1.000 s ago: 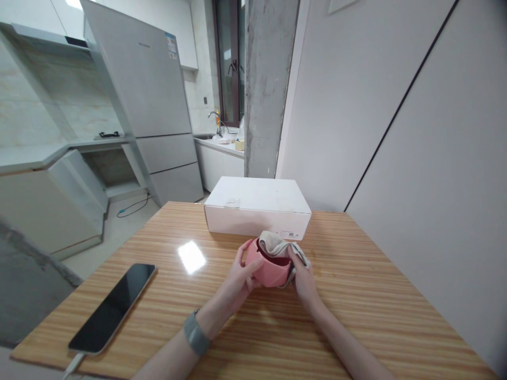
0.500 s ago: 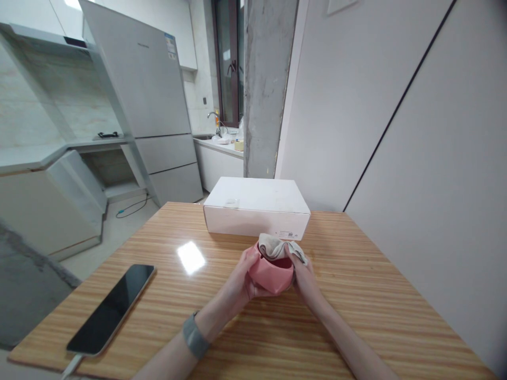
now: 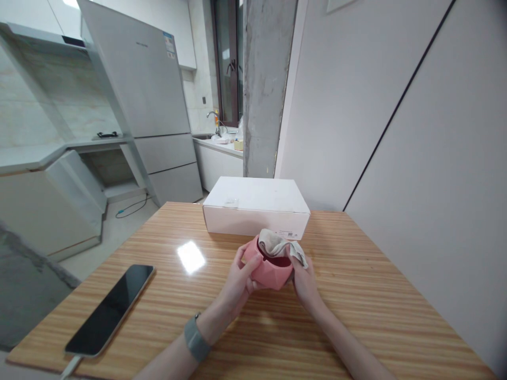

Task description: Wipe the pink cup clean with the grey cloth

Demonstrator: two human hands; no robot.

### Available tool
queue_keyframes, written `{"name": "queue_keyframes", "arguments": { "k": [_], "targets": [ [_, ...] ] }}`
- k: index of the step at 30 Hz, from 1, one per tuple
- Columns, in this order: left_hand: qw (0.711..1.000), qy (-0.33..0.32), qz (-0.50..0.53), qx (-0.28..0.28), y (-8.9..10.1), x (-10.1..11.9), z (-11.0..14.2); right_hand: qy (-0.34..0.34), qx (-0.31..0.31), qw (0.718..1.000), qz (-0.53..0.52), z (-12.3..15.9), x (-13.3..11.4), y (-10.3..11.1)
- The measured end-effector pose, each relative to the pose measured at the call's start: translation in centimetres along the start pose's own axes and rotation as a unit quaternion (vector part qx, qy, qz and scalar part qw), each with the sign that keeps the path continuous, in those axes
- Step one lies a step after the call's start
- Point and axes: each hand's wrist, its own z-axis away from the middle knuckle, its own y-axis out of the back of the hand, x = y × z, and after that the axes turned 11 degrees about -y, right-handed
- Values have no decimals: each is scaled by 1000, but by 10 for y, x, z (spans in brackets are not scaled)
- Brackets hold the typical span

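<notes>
A pink faceted bowl (image 3: 273,274), its opening facing up and a little toward me, is held above the wooden table. My left hand (image 3: 240,277) grips its left side, thumb on the near outer wall and fingers around the side and underneath. Over the far and right rim lies a light grey cloth (image 3: 275,245), partly tucked into the opening. My right hand (image 3: 304,282) pinches the cloth against the bowl's right rim; some of its fingers are hidden behind the bowl. A grey band (image 3: 196,338) circles my left wrist.
Just beyond my hands a white cardboard box (image 3: 255,206) sits on the wooden table (image 3: 356,295). At the left a black phone (image 3: 111,310) lies face up with a white cable (image 3: 72,365) plugged in. A white wall (image 3: 396,158) borders the right side.
My left hand has shifted its hold, its thumb now across the near wall and more of the bowl's left rim showing. The bowl has risen and turned slightly; the cloth stays at the rim.
</notes>
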Motion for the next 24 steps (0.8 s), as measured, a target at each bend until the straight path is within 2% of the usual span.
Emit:
{"name": "queue_keyframes", "arguments": {
  "k": [3, 5, 8, 11, 13, 17, 20, 24],
  "targets": [
    [999, -23, 34, -28, -5, 4, 4, 19, 22, 1000, 9, 5, -1, -1],
    [998, -14, 43, -45, -6, 6, 5, 32, 30, 999, 14, 9, -4, -1],
    [997, 44, 32, -57, -1, 5, 2, 39, 27, 999, 21, 13, -11, -2],
    [993, 108, 12, -40, 7, -1, -4, 31, 19, 999, 24, 14, -14, -1],
    [992, 119, 0, -31, 11, -5, -6, 21, 16, 999, 21, 12, -14, 0],
    [996, 82, 22, -22, 13, -8, -8, 5, 10, 1000, 11, 7, -10, 2],
    [998, 54, 38, 5, 11, -7, -8, 5, -8, 1000, 4, 7, -7, 0],
    [998, -6, 39, 40, 6, -5, -5, 18, 1, 1000, -5, 14, -2, -6]
  ]
}}
